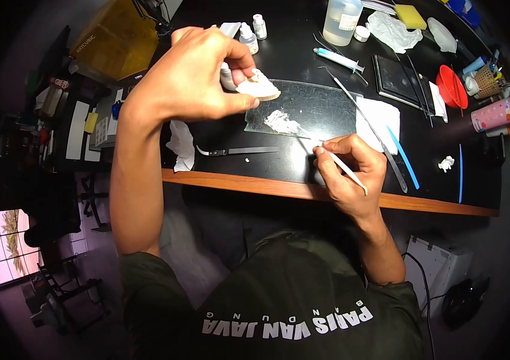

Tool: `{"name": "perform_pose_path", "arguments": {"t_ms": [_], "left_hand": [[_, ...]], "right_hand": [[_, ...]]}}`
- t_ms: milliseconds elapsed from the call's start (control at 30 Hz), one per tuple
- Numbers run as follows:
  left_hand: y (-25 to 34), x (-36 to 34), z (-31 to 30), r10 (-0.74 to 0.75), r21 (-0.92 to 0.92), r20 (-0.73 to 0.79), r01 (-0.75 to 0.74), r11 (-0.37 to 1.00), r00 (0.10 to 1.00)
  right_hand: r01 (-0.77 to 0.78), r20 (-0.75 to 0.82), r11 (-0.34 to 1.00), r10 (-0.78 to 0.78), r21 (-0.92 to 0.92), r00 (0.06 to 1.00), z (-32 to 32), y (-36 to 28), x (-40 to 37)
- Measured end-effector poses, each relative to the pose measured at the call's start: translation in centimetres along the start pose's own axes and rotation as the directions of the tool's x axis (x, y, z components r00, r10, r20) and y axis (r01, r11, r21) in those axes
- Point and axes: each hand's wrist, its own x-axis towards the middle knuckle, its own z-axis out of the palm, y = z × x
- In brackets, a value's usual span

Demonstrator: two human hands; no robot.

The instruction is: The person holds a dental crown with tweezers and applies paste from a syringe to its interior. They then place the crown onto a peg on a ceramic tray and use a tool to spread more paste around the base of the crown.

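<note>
Monitoring remotely, I read "ANYCUBIC" on a yellow box (117, 39), left of the left hand (198, 75), whose fingers (241, 55) pinch a cream, ridged piece (260, 89); below them, black tabletop (231, 167) reaches the wooden edge (231, 182) and a shirt (267, 294) reads "PARIS VAN JAVA"; the right hand (357, 171) grips a white tool (346, 170) near the glass plate (321, 99).

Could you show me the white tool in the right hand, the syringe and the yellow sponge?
White tool (347, 168): head view, on its shaft.
Syringe (337, 59): head view, on its barrel.
Yellow sponge (410, 17): head view, near its middle.
</note>
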Motion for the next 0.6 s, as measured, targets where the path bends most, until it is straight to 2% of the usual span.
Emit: {"name": "perform_pose_path", "arguments": {"t_ms": [100,200,233,433,567,600], "left_hand": [[1.1,-2.0,0.3,-0.075,0.034,-0.053,0.077,0.996,0.996],[1.7,-3.6,0.9,-0.134,0.081,-0.055,0.138,0.987,0.989],[1.9,-4.0,1.2,-0.129,0.084,-0.089,0.136,0.987,0.988],[3.5,-6.5,3.4,-0.225,0.032,-0.179,0.235,0.972,0.958],[4.8,-7.2,4.3,-0.285,0.002,-0.215,0.292,0.956,0.934],[5.2,-7.3,4.4,-0.303,-0.007,-0.221,0.309,0.951,0.927]], "right_hand": [[0.119,0.051,0.987,-0.114,-0.110,0.992,0.1,-0.2,0.5],[0.096,0.131,0.986,-0.079,-0.134,0.988,0.2,-0.9,0.6],[0.151,0.129,0.981,-0.135,-0.121,0.982,0.5,-0.6,0.6],[0.109,0.185,0.980,-0.078,-0.165,0.980,0.6,-0.7,1.1],[0.126,0.096,0.976,-0.110,-0.177,0.989,0.8,-0.4,1.0],[0.113,0.121,0.977,-0.092,-0.180,0.988,0.7,-0.5,1.0]]}}
